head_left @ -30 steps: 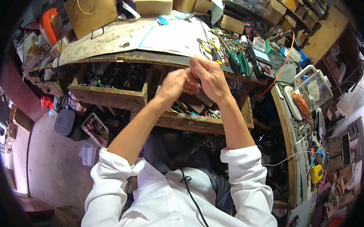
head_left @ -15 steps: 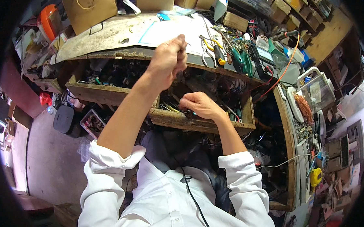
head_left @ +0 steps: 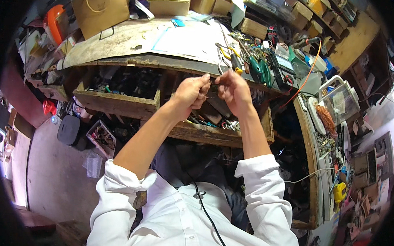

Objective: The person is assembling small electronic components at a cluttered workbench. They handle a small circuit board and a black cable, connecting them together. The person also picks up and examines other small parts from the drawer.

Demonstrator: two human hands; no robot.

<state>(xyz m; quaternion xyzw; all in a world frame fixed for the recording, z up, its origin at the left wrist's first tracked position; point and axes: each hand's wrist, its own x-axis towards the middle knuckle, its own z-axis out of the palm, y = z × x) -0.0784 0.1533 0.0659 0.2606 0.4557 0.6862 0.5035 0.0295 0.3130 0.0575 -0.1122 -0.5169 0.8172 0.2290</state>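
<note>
My left hand (head_left: 191,93) and my right hand (head_left: 236,95) meet fingertip to fingertip above an open wooden drawer (head_left: 207,135). Both are closed in a pinch. Something small and dark seems to sit between them, too small to name, and a thin strand shows just below. Tools and loose parts fill the drawer, partly hidden under my hands. Just beyond my right hand, on the bench edge, lie yellow-handled pliers (head_left: 227,52) and a screwdriver (head_left: 235,62) with a black and yellow handle.
A white sheet (head_left: 189,40) covers part of the bench. Green-handled tools (head_left: 258,69) and a multimeter (head_left: 284,65) crowd its right side. To the left, a second drawer (head_left: 116,103) stands pulled out. An orange cable (head_left: 309,71) hangs at right, above a yellow tape measure (head_left: 340,191).
My right hand has risen out of the drawer toward the bench edge. My left hand has come down from over the sheet, and the two hands now meet.
</note>
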